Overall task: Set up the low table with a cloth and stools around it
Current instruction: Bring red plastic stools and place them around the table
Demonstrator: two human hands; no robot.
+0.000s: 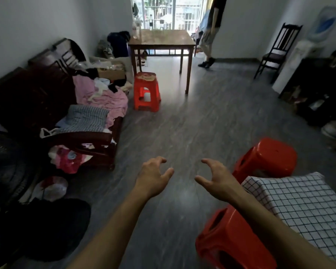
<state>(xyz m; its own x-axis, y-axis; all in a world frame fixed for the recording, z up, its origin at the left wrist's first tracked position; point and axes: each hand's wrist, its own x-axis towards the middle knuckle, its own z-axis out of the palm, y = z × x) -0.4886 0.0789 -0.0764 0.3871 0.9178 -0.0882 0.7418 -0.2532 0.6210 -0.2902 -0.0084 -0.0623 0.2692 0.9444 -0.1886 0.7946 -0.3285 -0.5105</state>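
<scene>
Cloth: the checked cloth (303,206) already covers the low table (291,230).
Stools: two red stools (268,158) beside it; a third stool (146,90) stands far off.
Hands: left hand (153,175) and right hand (215,177) are wide and hold nothing.

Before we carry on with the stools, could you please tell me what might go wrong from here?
1. The third red plastic stool stands far off beside the tall wooden table; both hands, left hand and right hand, are empty.
2. Pulling it out could knock that table's leg.
3. Clothes spilling off the dark wooden sofa could trip.
</scene>
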